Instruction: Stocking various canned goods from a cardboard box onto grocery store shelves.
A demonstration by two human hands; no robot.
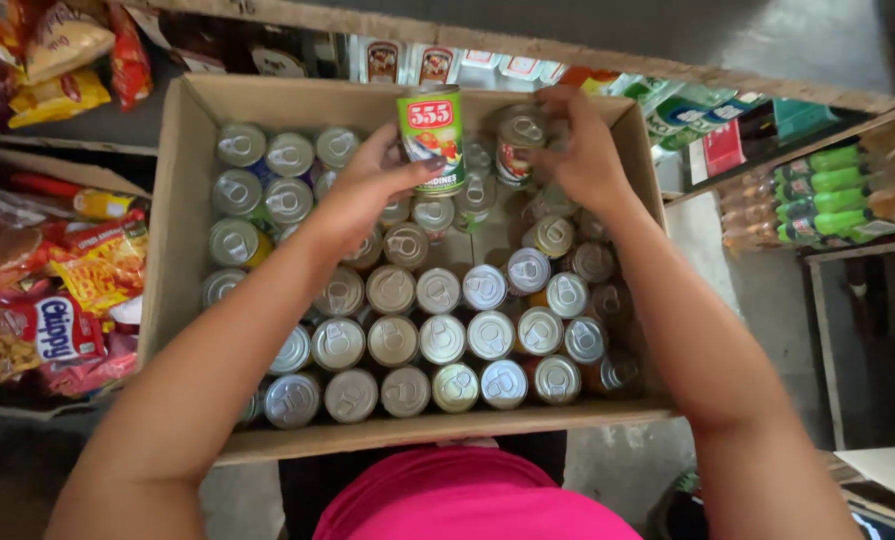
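The left hand is closed around a green can, held upright above the far part of the box. The fingers grip its left side and the thumb presses lower on the label. The right hand is closed on a second can, just to the right of the first and also lifted over the far row.

To do this step well, I think each can should rise straight up, so it does not knock the cans packed below the hands. A grip around the middle of the body seems safer than on the rim.

The green can's long axis is nearly vertical, top up and tilted slightly away from the person; its label faces the camera.
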